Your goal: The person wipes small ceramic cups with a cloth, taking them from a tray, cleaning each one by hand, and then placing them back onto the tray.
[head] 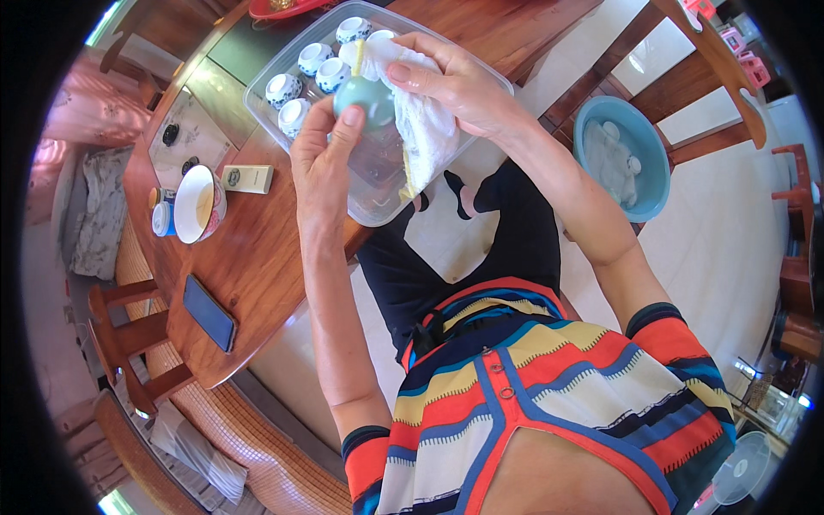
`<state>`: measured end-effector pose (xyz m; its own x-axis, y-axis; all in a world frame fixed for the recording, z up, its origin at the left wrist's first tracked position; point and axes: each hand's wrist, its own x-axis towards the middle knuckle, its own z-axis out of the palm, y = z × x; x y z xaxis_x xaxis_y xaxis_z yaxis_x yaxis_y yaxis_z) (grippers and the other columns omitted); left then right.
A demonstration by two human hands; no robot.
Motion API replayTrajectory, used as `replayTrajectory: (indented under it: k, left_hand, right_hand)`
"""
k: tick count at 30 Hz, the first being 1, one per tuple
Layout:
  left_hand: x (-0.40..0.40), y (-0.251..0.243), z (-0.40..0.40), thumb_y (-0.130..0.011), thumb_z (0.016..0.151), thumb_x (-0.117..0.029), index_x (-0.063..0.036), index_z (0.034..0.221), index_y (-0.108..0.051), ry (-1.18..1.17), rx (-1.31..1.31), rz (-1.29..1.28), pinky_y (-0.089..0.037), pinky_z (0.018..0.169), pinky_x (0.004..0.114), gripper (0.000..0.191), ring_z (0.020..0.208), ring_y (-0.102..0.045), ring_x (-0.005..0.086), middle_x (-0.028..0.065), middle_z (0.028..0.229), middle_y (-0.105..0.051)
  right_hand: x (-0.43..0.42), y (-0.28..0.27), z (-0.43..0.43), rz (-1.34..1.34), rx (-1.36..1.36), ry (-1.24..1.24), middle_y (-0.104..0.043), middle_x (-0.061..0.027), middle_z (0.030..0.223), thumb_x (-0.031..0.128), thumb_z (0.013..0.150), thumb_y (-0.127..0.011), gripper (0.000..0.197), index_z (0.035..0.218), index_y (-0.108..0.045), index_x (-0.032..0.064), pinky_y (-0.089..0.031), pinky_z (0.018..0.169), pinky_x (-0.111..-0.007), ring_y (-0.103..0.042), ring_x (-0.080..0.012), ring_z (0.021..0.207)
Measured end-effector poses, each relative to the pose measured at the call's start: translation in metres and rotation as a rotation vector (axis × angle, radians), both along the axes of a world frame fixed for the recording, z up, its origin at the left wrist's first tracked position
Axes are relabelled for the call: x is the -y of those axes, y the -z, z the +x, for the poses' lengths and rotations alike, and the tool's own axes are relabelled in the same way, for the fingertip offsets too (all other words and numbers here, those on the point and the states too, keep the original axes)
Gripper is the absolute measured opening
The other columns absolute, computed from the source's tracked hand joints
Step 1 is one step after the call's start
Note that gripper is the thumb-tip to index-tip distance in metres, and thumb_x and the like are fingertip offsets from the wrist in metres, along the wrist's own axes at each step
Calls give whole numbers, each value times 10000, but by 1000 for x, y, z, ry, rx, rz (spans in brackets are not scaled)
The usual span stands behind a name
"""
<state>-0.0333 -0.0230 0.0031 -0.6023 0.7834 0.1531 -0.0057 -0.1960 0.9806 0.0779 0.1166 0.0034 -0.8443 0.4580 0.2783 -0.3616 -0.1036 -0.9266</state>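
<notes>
Between the thumb and fingers of my left hand is a small pale-green round cup, held over a clear plastic container. My right hand grips a white cloth with yellow edging. The cloth rests against the cup's far side and hangs down over the container. Inside that container, several blue-and-white cups stand upside down at the far left. The cup's opening is not clearly visible.
A wooden table carries a white bowl, a pale box, small lidded jars and a smartphone. Right of me, a blue basin with cups and a cloth sits on a wooden chair. A red tray lies beyond.
</notes>
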Motion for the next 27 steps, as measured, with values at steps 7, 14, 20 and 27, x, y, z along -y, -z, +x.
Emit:
replayTrajectory:
  k: [7, 14, 20, 27]
  left_hand:
    - [2, -6, 13, -393, 967, -326, -36, 1216, -450, 28, 465, 196, -429, 820, 346, 386, 930, -534, 201, 97, 1085, -549]
    - [9, 9, -4, -517, 898, -81, 20, 1199, -451, 152, 622, 347, -454, 841, 299, 323, 958, -565, 175, 79, 1082, -570]
    - [5, 2, -3, -349, 951, -366, -61, 1122, -511, 39, 719, 150, -448, 582, 314, 386, 684, -551, 219, 93, 912, -593]
    - [6, 1, -6, -364, 953, -369, -94, 1081, -532, 70, 698, 88, -461, 595, 308, 347, 751, -563, 169, 46, 921, -597]
  right_hand:
    - [33, 3, -4, 656, -169, 326, -560, -53, 1009, 174, 858, -620, 313, 1111, -513, 23, -434, 808, -258, -540, -121, 942]
    - [34, 7, 5, 798, -173, 124, -569, -114, 1125, 39, 849, -572, 271, 1118, -567, 5, -445, 876, -315, -559, -233, 1040]
    - [23, 4, 5, 949, -147, 407, -498, -76, 1151, -3, 803, -588, 284, 1086, -598, 15, -439, 887, -313, -502, -248, 1081]
    - [30, 1, -13, 1475, -221, 359, -542, -88, 1127, 75, 822, -508, 209, 997, -611, 27, -393, 921, -367, -485, -254, 1097]
